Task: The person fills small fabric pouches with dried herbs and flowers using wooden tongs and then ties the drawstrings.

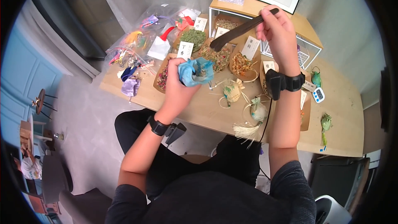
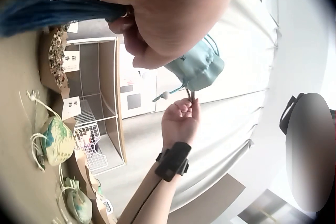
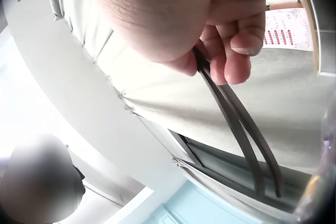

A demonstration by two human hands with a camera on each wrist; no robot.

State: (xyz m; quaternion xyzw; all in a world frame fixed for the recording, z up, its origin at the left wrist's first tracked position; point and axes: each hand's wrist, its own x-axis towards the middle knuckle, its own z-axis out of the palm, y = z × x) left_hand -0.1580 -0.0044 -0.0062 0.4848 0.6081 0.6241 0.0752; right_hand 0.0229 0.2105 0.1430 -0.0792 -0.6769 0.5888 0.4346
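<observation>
A light blue drawstring pouch (image 1: pixel 195 72) stands mouth up in my left hand (image 1: pixel 181 93), its top spread and some dried bits visible inside. In the left wrist view a dark blue tassel (image 2: pixel 68 15) hangs out beside the left hand (image 2: pixel 163 11). My right hand (image 1: pixel 278 33) pinches dark wooden tongs (image 1: pixel 240 32) near one end, their tips over a tray of dried petals (image 1: pixel 216 58). Seen from the right wrist, the two arms of the tongs (image 3: pixel 239 124) lie slightly apart below the right hand (image 3: pixel 210 29).
Paper trays of dried herbs (image 1: pixel 192 38) with labels spread along the table (image 1: pixel 336 116). Filled pouches (image 1: pixel 233 91), a timer (image 1: pixel 319 95) and a green pouch (image 1: pixel 326 121) lie nearer and rightward. A plastic bag of tassels (image 1: pixel 137 37) sits left; a wooden shelf (image 1: pixel 304 29) stands behind.
</observation>
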